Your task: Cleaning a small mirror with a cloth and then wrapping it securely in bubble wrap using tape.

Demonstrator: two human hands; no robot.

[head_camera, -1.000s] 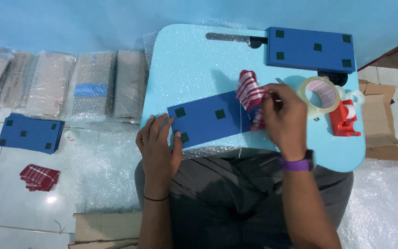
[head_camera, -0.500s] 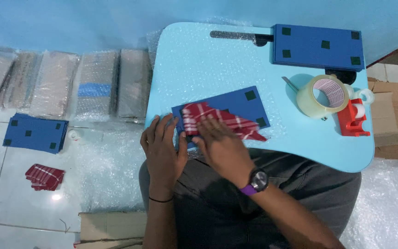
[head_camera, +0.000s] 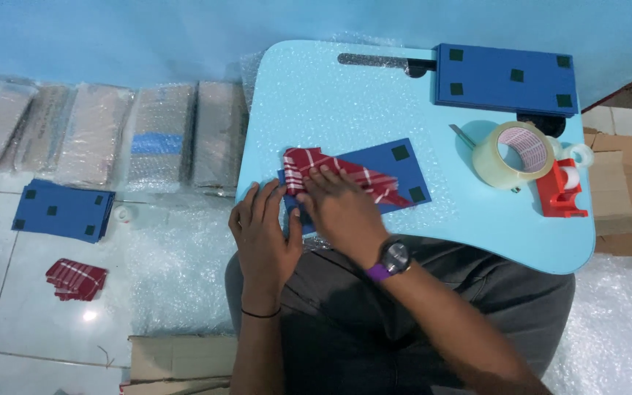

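On the light blue lap table (head_camera: 345, 102) lies a dark blue card (head_camera: 396, 164) with small dark squares. A red plaid cloth strip (head_camera: 345, 173) lies across it. My right hand (head_camera: 338, 208) presses flat on the cloth and card, fingers spread toward the strip's left end. My left hand (head_camera: 263, 234) rests at the table's near edge, its fingertips touching the card's left end. Neither hand grips anything.
A stack of dark blue cards (head_camera: 506, 77) sits at the table's far right, with a clear tape roll (head_camera: 515, 153) and a red tape dispenser (head_camera: 561, 189) nearby. On the floor to the left lie bubble-wrapped bundles (head_camera: 159, 135), more blue cards (head_camera: 64, 210) and red cloth pieces (head_camera: 76, 278).
The cloth strip, held up near the card's right end a second ago, now lies flat along the card. My right hand slid left along it, pressing it down.
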